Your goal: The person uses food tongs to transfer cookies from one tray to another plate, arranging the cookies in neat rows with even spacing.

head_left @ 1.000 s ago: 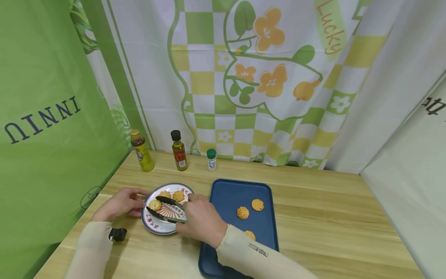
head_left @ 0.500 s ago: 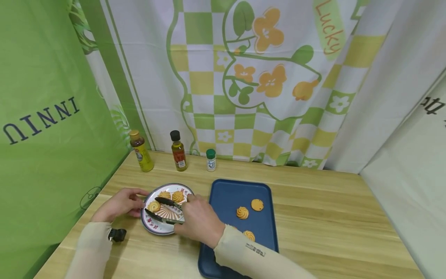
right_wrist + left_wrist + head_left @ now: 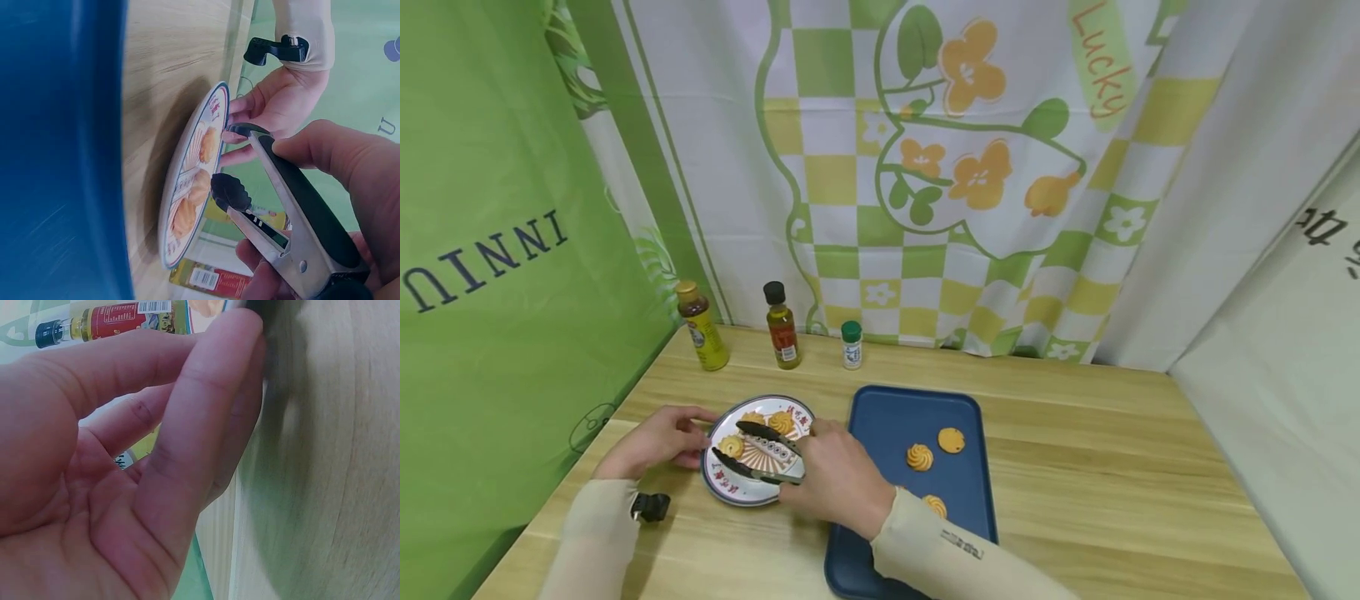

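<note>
We steady the round patterned ceramic plate [image 3: 752, 487] on the pale wooden table [image 3: 1075, 467] with our left hand [image 3: 651, 442], its relaxed fingertips [image 3: 240, 328] resting against the rim on the side away from the dark blue rectangular tray [image 3: 917, 412]. Our right hand [image 3: 838, 483], between plate and tray, wraps round the handles of the black-tipped metal tongs [image 3: 760, 454], whose tips stand narrowly apart over the plate, either side of a piped golden biscuit [image 3: 731, 446] at the plate's edge nearest the left hand. Two more biscuits [image 3: 781, 422] lie toward the far rim, and three others [image 3: 921, 457] sit on the tray just beside the plate.

We judge the biscuit the weak link: squeeze too hard and its ridged shell could crumble; squeeze too little and it could slip from the scalloped tips onto the table before it clears the plate. The tongs reach across the plate at a low angle, so a tip could also nudge the neighbouring biscuits or press down on the rim and tilt the plate against our left fingers. Behind the plate, at the table's far edge, stand a yellow sauce bottle [image 3: 700, 329], a black-capped oil bottle [image 3: 781, 329] and a small green-capped shaker [image 3: 851, 345], well apart from the work.
</note>
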Motion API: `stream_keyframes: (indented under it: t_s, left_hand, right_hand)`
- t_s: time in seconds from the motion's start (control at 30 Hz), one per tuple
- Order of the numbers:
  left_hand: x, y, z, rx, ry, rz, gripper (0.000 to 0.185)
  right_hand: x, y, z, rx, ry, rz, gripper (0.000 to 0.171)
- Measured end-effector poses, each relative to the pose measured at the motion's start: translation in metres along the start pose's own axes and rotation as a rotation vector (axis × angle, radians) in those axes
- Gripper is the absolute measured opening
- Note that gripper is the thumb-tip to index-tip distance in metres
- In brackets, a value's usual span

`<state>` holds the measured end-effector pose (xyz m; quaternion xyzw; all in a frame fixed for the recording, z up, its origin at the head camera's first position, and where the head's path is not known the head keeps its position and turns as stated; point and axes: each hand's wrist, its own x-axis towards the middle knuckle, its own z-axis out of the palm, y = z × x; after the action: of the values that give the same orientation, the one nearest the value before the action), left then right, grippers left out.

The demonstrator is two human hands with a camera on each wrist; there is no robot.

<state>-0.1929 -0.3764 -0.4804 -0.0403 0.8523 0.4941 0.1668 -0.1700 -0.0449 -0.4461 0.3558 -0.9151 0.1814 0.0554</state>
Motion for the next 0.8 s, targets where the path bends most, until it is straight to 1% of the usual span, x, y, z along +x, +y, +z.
stream_keyframes:
  t_s: [0.13, 0.27, 0.37, 0.5, 0.63, 0.8]
  left_hand:
    - [-0.002, -0.002, 0.0, 0.004, -0.004, 0.006, 0.055]
    - [-0.002, -0.004, -0.001, 0.012, 0.0, 0.002, 0.055]
    - [-0.001, -0.005, -0.002, 0.01, -0.001, 0.007, 0.055]
    - [0.001, -0.004, -0.001, -0.004, -0.006, 0.016, 0.054]
    - [0.002, -0.003, 0.001, 0.005, -0.008, 0.012, 0.055]
    - [0.003, -0.002, 0.002, 0.016, -0.002, 0.009, 0.054]
  right_hand:
    - [-0.008, 0.008, -0.001, -0.006, 0.012, 0.014, 0.039]
    - [-0.015, 0.017, -0.002, 0.022, 0.009, 0.041, 0.045]
    - [-0.019, 0.022, -0.005, 0.045, 0.002, 0.077, 0.045]
    - [-0.026, 0.028, -0.01, 0.044, 0.004, 0.108, 0.046]
    - [-0.038, 0.033, -0.018, 0.058, 0.014, 0.116, 0.047]
    - [-0.055, 0.043, -0.028, 0.072, 0.029, 0.159, 0.046]
